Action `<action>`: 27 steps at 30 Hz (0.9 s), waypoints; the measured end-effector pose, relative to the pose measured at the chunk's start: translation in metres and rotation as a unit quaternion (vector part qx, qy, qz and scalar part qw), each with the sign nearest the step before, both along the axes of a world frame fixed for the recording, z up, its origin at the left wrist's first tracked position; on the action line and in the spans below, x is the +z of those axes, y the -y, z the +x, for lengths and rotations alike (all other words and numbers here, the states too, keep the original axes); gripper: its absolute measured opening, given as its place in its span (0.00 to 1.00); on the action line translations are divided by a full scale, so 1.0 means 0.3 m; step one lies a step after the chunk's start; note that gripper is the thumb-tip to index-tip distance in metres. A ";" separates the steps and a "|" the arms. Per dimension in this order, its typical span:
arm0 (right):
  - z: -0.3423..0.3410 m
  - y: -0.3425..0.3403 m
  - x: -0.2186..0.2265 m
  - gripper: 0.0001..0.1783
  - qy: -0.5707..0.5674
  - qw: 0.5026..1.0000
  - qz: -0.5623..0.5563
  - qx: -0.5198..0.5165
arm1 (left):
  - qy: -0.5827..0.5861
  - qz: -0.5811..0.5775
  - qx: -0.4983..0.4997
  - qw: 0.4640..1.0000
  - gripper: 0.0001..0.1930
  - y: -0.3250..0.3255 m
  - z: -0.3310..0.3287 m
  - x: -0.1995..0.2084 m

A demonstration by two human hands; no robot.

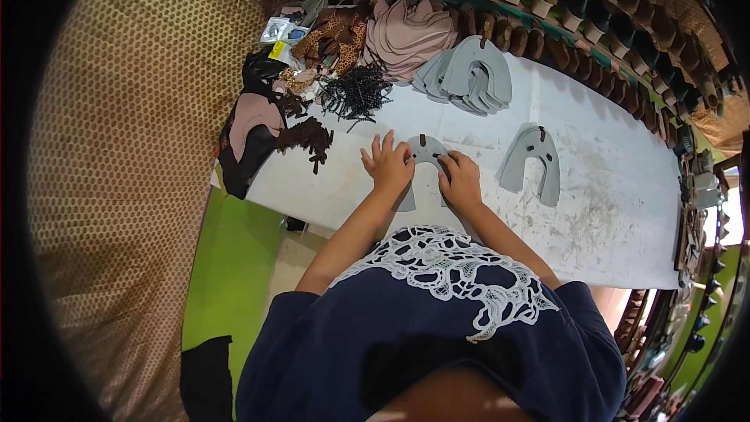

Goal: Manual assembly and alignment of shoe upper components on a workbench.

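Observation:
A grey U-shaped shoe upper point(427, 146) lies flat on the white table in front of me, its curve away from me. A brown strip point(423, 140) sits at the top of its curve, and small dark tabs show beside my fingertips. My left hand point(388, 166) pinches at its left side with thumb and forefinger, the other fingers spread upward. On the opposite side my right hand point(462, 182) has its curled fingers on the upper, by a dark tab. Whatever lies under the fingertips is hidden.
Right of my hands lie similar grey uppers point(539, 168) with brown tabs. Behind stand a grey stack point(474, 78), a pink pile point(408, 35), leopard-print pieces point(332, 37) and black strips point(355, 94). Brown strips point(308, 137) are at left. Shoe racks point(539, 4) line the back.

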State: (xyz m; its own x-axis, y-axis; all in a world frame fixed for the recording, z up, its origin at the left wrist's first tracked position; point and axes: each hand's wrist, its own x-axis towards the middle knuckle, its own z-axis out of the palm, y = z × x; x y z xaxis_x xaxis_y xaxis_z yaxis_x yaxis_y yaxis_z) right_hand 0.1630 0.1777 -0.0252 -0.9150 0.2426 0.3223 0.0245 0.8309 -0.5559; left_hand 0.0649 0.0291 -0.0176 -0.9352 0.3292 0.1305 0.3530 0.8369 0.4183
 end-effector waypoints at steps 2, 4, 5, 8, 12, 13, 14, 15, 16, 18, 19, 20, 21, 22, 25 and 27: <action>-0.010 -0.001 -0.002 0.20 0.005 1.000 -0.009 -0.007 | -0.049 0.008 -0.035 0.998 0.03 0.005 0.012 0.005; -0.031 -0.004 0.004 0.21 0.011 1.000 -0.018 -0.013 | -0.080 -0.028 -0.065 0.994 0.04 0.016 0.021 0.010; -0.048 -0.008 0.012 0.21 0.027 0.999 -0.021 -0.030 | -0.080 -0.028 -0.064 0.994 0.04 0.023 0.025 0.011; -0.119 -0.039 0.008 0.21 0.055 0.998 -0.006 -0.042 | -0.128 -0.042 -0.086 0.987 0.05 0.034 0.040 0.012; -0.212 -0.050 0.014 0.19 0.082 0.994 0.072 -0.015 | -0.158 -0.050 -0.098 0.981 0.10 0.049 0.067 -0.001; -0.230 -0.048 0.026 0.19 0.081 0.994 0.072 -0.011 | -0.162 -0.055 -0.100 0.980 0.12 0.055 0.074 -0.008; -0.246 -0.047 0.039 0.17 0.082 0.994 0.075 0.020 | -0.162 -0.055 -0.096 0.981 0.12 0.062 0.078 -0.015; -0.261 -0.046 0.052 0.15 0.083 0.992 0.078 0.050 | -0.165 -0.057 -0.099 0.980 0.12 0.068 0.082 -0.023; -0.277 -0.050 0.058 0.15 0.083 0.992 0.079 0.053 | -0.169 -0.058 -0.103 0.978 0.12 0.069 0.085 -0.025; -0.306 -0.057 0.068 0.16 0.171 0.980 0.070 0.077 | -0.162 -0.059 -0.096 0.980 0.13 0.068 0.089 -0.029; -0.319 -0.061 0.062 0.16 0.171 0.979 0.071 0.079 | -0.155 -0.060 -0.093 0.982 0.14 0.066 0.091 -0.028; -0.331 -0.063 0.056 0.16 0.187 0.976 0.065 0.093 | -0.154 -0.059 -0.092 0.982 0.14 0.064 0.093 -0.026; -0.338 -0.065 0.048 0.16 0.203 0.972 0.060 0.107 | -0.146 -0.066 -0.087 0.983 0.15 0.062 0.095 -0.025; -0.337 -0.054 0.049 0.16 0.203 0.971 0.062 0.110 | -0.138 -0.074 -0.081 0.984 0.16 0.062 0.094 -0.025; -0.319 -0.027 0.048 0.15 0.160 0.979 0.093 0.087 | -0.123 -0.081 -0.075 0.986 0.17 0.064 0.101 -0.026; -0.317 -0.026 0.054 0.13 0.159 0.979 0.091 0.094 | -0.122 -0.077 -0.072 0.987 0.17 0.062 0.104 -0.027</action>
State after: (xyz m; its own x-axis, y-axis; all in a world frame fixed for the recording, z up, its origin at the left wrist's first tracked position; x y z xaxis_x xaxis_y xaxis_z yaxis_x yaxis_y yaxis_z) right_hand 0.0679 0.1856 -0.0090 -0.9990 0.0257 0.0367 0.0095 0.9220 -0.3871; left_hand 0.0960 0.0105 -0.0257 -0.8238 0.4906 0.2839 0.5481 0.8171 0.1786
